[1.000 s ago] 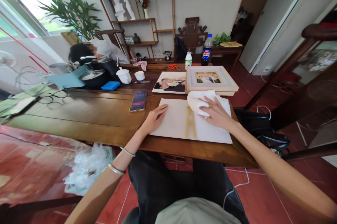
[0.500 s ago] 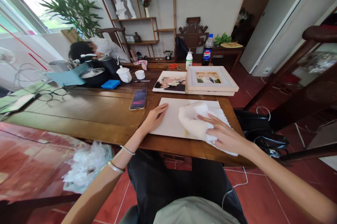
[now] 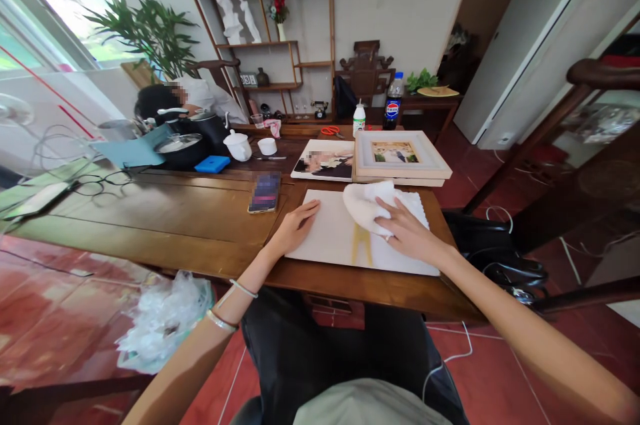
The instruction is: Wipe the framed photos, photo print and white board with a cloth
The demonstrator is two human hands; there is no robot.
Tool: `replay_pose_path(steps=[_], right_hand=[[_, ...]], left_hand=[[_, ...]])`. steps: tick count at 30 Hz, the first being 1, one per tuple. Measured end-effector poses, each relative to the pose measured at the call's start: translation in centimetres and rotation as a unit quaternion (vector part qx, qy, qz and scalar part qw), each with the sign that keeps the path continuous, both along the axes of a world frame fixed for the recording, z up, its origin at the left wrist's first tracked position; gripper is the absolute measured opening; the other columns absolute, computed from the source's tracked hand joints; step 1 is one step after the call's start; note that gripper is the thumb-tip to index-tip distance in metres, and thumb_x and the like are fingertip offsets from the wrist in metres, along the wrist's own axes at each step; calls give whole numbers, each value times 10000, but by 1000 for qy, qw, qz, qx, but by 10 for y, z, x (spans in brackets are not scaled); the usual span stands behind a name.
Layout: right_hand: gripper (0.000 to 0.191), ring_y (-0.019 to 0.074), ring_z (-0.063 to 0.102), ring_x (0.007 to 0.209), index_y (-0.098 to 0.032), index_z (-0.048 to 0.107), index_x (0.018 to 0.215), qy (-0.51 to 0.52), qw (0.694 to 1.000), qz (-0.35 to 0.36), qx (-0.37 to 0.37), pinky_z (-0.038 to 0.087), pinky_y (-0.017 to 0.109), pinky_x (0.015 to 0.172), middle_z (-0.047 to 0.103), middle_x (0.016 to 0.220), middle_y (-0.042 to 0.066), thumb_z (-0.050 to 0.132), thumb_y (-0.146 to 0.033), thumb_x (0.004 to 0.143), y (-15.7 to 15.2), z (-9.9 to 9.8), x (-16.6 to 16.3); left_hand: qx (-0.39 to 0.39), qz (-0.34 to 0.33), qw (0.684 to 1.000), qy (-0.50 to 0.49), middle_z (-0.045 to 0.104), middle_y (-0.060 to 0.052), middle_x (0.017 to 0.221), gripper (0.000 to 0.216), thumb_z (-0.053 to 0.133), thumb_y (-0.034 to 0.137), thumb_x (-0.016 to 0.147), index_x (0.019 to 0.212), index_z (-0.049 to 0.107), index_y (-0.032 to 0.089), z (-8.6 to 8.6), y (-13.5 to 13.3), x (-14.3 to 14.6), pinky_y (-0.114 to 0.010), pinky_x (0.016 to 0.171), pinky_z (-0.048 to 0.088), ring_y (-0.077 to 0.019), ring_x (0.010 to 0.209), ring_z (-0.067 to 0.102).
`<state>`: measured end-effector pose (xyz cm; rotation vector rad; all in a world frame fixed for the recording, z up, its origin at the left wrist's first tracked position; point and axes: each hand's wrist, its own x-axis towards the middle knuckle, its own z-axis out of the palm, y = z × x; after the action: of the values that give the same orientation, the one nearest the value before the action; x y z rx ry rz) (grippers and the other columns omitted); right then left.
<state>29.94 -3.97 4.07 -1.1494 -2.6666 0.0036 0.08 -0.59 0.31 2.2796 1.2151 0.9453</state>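
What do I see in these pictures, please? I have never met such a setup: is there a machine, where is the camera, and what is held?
There is no machine, only a person's two bare hands. One camera, worn on that person's head, looks forward and down. The left hand rests flat on a white board on the wooden table. The right hand holds a white cloth against it. Two yellow strips show on the board below the cloth. Around it on the table are a phone, a photo, a frame and scissors.
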Motion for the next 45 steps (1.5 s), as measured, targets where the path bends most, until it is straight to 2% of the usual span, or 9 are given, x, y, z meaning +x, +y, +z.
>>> replay_pose_path(steps=[4,8,13,21,26,31,35,39,45], right_hand=[[373,282,177,1387,-125,643,983,21,998,53,-34,122,554,1117,356,1445,186,486,8,672,-55,11,-1],[332,260,179,1389,-153,653,870,21,991,121,-55,108,530,1132,339,1463,144,474,25,654,-86,20,0],[310,245,185,1390,-158,637,865,23,992,110,-51,146,489,1137,364,1451,140,489,14,653,-51,13,9],[303,298,272,1356,-147,570,1158,21,999,-43,15,222,523,1087,518,1317,169,446,-243,899,41,-7,-3],[459,279,176,1390,-160,538,1225,1,999,-46,-4,166,574,1083,507,1339,141,453,-75,782,21,-6,-13],[492,278,111,1403,-205,649,1078,7,997,40,-63,71,587,1106,288,1499,45,468,-21,659,-43,10,-21],[610,246,90,1407,-266,611,1170,-7,985,129,-112,15,559,1124,317,1485,-19,466,-6,638,-73,26,-29],[591,214,144,1400,-256,584,1203,0,979,162,-120,55,515,1136,374,1458,14,478,-13,675,-54,27,-30],[345,249,239,1374,-227,626,1108,40,994,50,-89,149,549,1101,569,1286,72,482,-149,804,20,10,-40]], left_hand=[[6,0,1000,2,513,-97,1353,416,398,310,911,1242,573,126,-1,0,1,-386,1110,321,-227,1272,459],[13,0,1000,7,511,-95,1356,416,388,301,912,1245,568,127,-3,1,1,-380,1109,321,-217,1277,454],[12,5,1000,12,511,-79,1357,412,387,312,910,1241,574,152,-1,0,1,-390,1105,328,-220,1275,456],[1,2,1000,6,515,-87,1353,408,399,325,908,1227,583,149,2,-1,0,-385,1106,325,-214,1272,460],[1,2,1000,-1,519,-75,1351,403,406,333,906,1224,587,165,0,0,0,-395,1106,327,-220,1269,464],[-2,1,1000,2,512,-86,1356,410,400,312,906,1233,580,144,0,0,1,-385,1113,316,-224,1274,457],[-1,0,1000,8,505,-100,1360,414,395,290,904,1237,574,122,0,0,1,-382,1113,315,-221,1282,447],[1,-1,1000,10,502,-91,1364,411,395,286,903,1243,570,136,0,0,1,-393,1112,314,-224,1286,441],[-1,-2,1000,-4,511,-63,1360,398,402,318,905,1229,586,177,0,1,0,-389,1115,314,-230,1280,448]])
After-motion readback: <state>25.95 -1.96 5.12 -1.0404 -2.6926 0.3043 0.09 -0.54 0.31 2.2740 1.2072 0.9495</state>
